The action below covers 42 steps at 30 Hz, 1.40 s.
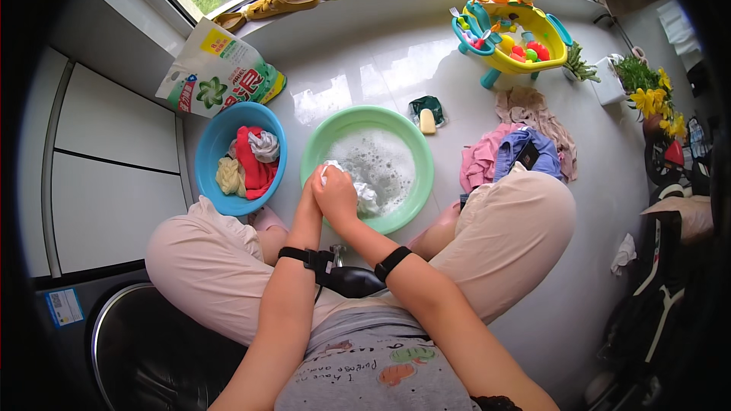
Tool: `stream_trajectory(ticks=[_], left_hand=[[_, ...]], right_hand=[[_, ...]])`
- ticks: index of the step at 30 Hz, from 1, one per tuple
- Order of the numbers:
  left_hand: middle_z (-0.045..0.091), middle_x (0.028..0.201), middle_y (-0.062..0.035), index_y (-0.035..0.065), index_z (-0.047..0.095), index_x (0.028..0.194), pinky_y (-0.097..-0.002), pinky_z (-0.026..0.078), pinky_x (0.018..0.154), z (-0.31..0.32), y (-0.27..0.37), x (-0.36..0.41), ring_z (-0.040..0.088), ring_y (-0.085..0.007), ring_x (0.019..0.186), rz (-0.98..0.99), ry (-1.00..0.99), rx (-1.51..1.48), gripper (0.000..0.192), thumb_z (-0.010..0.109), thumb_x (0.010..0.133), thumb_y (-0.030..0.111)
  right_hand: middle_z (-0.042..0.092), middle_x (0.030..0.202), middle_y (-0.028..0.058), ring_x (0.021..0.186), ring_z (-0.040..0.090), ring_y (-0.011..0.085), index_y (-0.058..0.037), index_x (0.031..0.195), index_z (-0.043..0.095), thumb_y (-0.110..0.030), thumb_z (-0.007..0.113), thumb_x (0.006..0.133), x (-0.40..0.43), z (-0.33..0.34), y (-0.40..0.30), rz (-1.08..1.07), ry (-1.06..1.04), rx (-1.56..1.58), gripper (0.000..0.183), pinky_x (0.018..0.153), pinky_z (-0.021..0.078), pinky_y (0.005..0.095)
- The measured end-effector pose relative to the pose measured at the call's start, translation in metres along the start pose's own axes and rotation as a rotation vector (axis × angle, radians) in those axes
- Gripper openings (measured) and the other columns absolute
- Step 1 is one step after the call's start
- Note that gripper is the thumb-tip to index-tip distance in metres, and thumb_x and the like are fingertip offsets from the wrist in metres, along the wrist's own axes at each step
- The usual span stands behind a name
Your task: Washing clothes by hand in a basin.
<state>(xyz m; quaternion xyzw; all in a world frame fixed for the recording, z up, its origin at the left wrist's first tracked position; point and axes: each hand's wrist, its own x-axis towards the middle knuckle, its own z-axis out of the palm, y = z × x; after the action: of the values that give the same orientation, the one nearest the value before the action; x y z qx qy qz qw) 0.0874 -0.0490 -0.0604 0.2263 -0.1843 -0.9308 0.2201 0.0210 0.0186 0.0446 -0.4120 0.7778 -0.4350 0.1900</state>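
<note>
A light green basin (424, 168) of sudsy water stands on the floor between my feet. Over its near left side, my left hand (313, 182) and my right hand (336, 193) are clasped together around a white cloth (331, 166). The right hand covers much of the left, and most of the cloth is hidden in their grip. Wet white fabric (366, 197) also shows at the water just right of the hands. To the left, a blue basin (203, 154) holds a red garment (257, 168), a pale yellow cloth (230, 176) and a whitish bundle (264, 146).
An Ariel detergent bag (220, 74) leans behind the blue basin. A bar of soap (427, 121) rests on a dark green wrapper (428, 107). Piled clothes (514, 145) lie by my right knee. Beyond are a yellow toy tub (514, 63), potted flowers (651, 94) and a window ledge with sandals (282, 1).
</note>
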Motion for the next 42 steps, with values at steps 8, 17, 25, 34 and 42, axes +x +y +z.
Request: stream_trajectory(ticks=[8, 17, 25, 34, 42], left_hand=[[0.056, 0.078, -0.0036, 0.0058, 0.053, 0.083, -0.0267, 0.044, 0.061, 0.088, 0.0, 0.005, 0.054, -0.0133, 0.069, 0.112, 0.45, 0.267, 0.017, 0.05, 0.079, 0.022], [0.051, 0.075, -0.0003, 0.0083, 0.052, 0.077, -0.0213, 0.039, 0.065, 0.103, 0.013, -0.005, 0.048, -0.0087, 0.071, 0.112, 0.242, 0.758, 0.014, 0.048, 0.082, 0.021], [0.046, 0.097, -0.0077, 0.0019, 0.051, 0.087, -0.0253, 0.04, 0.075, 0.109, 0.013, 0.001, 0.049, -0.016, 0.087, 0.697, 0.463, 1.51, 0.027, 0.044, 0.086, 0.028], [0.051, 0.099, -0.0116, 0.0041, 0.048, 0.101, -0.0345, 0.045, 0.074, 0.058, -0.006, 0.002, 0.052, -0.021, 0.09, -0.2, 0.053, -0.189, 0.032, 0.039, 0.086, 0.03], [0.055, 0.092, -0.0108, 0.0017, 0.048, 0.1, -0.0333, 0.047, 0.073, 0.061, -0.068, 0.042, 0.055, -0.0193, 0.083, 0.089, 0.378, -0.148, 0.029, 0.038, 0.086, 0.025]], right_hand=[[0.058, 0.079, 0.0193, 0.074, 0.056, 0.0329, -0.0009, 0.089, 0.052, -0.036, 0.036, 0.086, 0.036, -0.01, 0.094, 0.506, -0.001, 0.065, 0.039, 0.066, 0.0425, 0.0393], [0.055, 0.093, 0.0069, 0.082, 0.052, 0.0142, -0.0063, 0.103, 0.052, -0.044, 0.039, 0.085, 0.051, -0.043, 0.062, 0.641, -0.441, 1.047, 0.044, 0.073, 0.0407, 0.0266], [0.056, 0.085, 0.0124, 0.07, 0.055, 0.0181, -0.0008, 0.095, 0.048, -0.02, 0.054, 0.08, 0.061, -0.043, 0.065, 0.138, 0.145, 0.235, 0.025, 0.059, 0.0434, 0.0284], [0.049, 0.08, 0.0154, 0.08, 0.049, 0.0304, -0.0012, 0.081, 0.047, -0.02, 0.056, 0.073, 0.007, -0.022, 0.011, 0.093, 0.03, 0.344, 0.023, 0.072, 0.0385, 0.0382], [0.05, 0.087, 0.0169, 0.083, 0.048, 0.0335, -0.0045, 0.08, 0.053, -0.023, 0.056, 0.069, 0.044, -0.012, 0.077, 0.264, 0.312, -0.234, 0.022, 0.077, 0.0377, 0.0412]])
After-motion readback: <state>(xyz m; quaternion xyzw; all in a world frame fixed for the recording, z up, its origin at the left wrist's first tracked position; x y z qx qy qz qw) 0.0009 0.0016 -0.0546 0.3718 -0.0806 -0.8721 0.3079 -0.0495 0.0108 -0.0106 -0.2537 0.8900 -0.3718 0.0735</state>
